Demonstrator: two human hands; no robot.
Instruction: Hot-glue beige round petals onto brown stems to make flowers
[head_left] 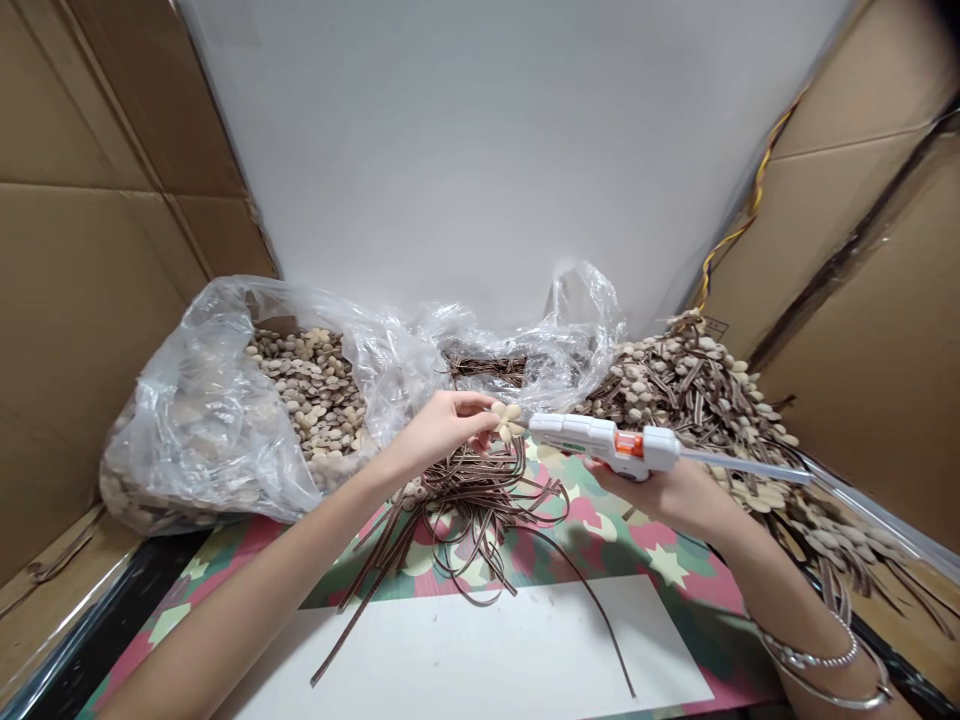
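Observation:
Between the thumb and fingers of my left hand (452,428) is a small cream flower (506,421) with rounded petals. My right hand (660,495) grips a white hot glue gun (577,432) with an orange part on its body. A long translucent glue stick (742,463) juts out of its back end. The gun's nozzle points left, close beside the flower; whether they touch I cannot tell. Below both hands lies a loose tangle of brown striped cords (480,500), some trailing over a white sheet (480,650).
A clear plastic bag (217,400) of cream flowers (315,390) stands at left. Brown twigs (491,370) show through plastic at the back. At right is a heap of flowers with brown strips (690,385). Cardboard walls (82,270) flank the patterned tabletop (600,530); a yellow cable (757,190) hangs at right.

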